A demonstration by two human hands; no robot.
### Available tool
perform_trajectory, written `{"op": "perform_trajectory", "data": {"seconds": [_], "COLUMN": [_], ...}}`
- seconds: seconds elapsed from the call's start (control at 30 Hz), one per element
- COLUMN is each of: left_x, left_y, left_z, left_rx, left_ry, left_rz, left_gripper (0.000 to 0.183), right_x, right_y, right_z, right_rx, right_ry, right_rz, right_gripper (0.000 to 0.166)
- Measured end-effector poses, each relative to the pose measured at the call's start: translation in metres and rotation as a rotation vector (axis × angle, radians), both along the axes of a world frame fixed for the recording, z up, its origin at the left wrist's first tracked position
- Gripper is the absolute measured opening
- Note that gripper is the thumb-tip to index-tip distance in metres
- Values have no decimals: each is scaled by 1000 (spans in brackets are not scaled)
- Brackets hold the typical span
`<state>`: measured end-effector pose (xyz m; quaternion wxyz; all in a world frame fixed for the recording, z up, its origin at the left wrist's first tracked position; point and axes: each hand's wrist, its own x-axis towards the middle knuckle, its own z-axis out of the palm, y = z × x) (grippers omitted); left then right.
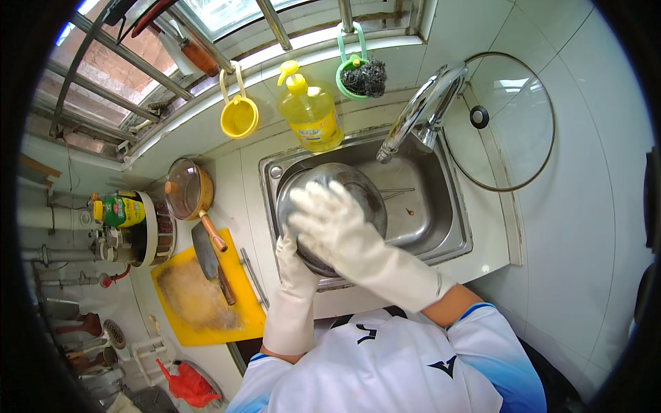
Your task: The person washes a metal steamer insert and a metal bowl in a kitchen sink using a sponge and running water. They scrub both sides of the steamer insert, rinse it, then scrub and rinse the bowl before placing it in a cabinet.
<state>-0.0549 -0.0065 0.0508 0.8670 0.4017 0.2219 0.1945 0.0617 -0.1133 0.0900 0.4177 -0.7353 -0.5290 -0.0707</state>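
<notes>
Both my hands wear white rubber gloves. A round metal pan or basin [367, 201], its dull outer side upward, rests at the left part of the stainless steel sink [434, 227]. My left hand [295, 263] grips the near left rim of this vessel. Across its upturned surface lies my right hand [330, 222], blurred, fingers partly spread; whether something is under the palm cannot be seen. The chrome faucet [413, 113] reaches over the sink, and no water shows at its spout. Thin metal rods [397, 192] and a small brown scrap [410, 211] lie on the sink floor.
Behind the sink stands a yellow dish soap bottle [312, 113]; a steel wool scrubber [364, 78] sits in a green hanging holder. A glass lid [501, 124] leans at the right wall. Leftward are a cleaver [206, 253] on a yellow cutting board [191, 304] and a lidded saucepan [188, 191].
</notes>
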Motion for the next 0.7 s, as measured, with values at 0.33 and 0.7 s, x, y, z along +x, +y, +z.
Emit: {"op": "perform_trajectory", "data": {"seconds": [0.33,0.7], "left_x": [-24,9], "left_y": [35,7], "left_z": [-54,3], "left_rx": [149,-284], "left_ry": [65,-141], "left_rz": [-11,59], "left_gripper": [60,60], "right_x": [-16,89], "right_y": [-33,-6], "right_z": [-73,-123], "right_rx": [520,31], "right_ry": [1467,1023], "right_rz": [-6,-130], "right_gripper": [51,38]}}
